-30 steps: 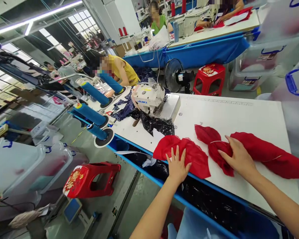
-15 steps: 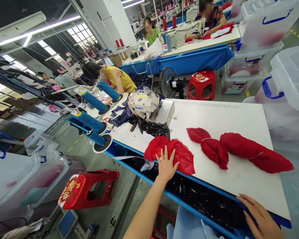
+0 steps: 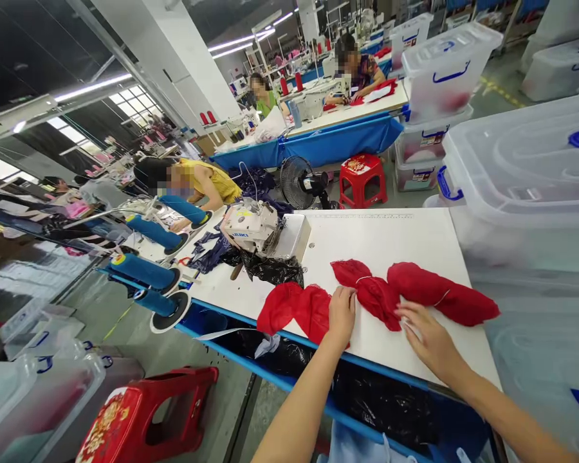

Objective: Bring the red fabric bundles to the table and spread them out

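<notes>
Three bundles of red fabric lie on the white sewing table [image 3: 390, 235]. My left hand [image 3: 341, 310] rests flat, fingers stretched out, on the right edge of the left red bundle [image 3: 292, 307]. My right hand [image 3: 427, 339] lies open on the table just below the middle tied red bundle [image 3: 371, 292], fingers pointing at it. The long right red bundle [image 3: 444, 296] lies beyond my right hand, tied with a thin white string. Neither hand grips anything.
A white sewing machine [image 3: 251, 226] with black fabric [image 3: 270, 269] stands left of the bundles. Blue thread cones [image 3: 142, 270] line the table's left end. Clear plastic bins [image 3: 525, 173] stack on the right. A red stool [image 3: 139, 411] stands below. Other people sew at tables behind.
My right hand came back up from the table's front edge to beside the middle bundle. My left hand slid right along the left bundle. The camera view tilted up and right.
</notes>
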`<state>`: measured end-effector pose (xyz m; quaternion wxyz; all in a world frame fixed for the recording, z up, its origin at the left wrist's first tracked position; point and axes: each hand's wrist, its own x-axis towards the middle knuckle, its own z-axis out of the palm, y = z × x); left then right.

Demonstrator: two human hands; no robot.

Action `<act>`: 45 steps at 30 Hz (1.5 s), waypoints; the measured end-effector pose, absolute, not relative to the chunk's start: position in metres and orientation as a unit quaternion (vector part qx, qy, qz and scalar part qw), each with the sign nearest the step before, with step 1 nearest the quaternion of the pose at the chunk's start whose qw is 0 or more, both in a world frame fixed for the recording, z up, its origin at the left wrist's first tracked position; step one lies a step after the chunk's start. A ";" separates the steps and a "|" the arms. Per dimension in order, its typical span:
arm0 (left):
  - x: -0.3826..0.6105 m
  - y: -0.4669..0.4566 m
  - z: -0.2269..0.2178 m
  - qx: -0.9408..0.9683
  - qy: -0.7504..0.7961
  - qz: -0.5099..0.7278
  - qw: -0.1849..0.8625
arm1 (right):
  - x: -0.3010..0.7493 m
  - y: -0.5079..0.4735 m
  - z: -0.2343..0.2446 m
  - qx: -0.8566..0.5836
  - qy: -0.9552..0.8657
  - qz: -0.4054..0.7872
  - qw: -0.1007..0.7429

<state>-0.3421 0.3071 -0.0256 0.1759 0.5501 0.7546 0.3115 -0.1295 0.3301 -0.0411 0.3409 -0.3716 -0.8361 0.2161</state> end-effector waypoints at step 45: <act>-0.359 0.281 -0.043 0.327 0.740 0.367 0.459 | -0.098 0.390 -0.031 -0.655 -0.741 0.086 0.115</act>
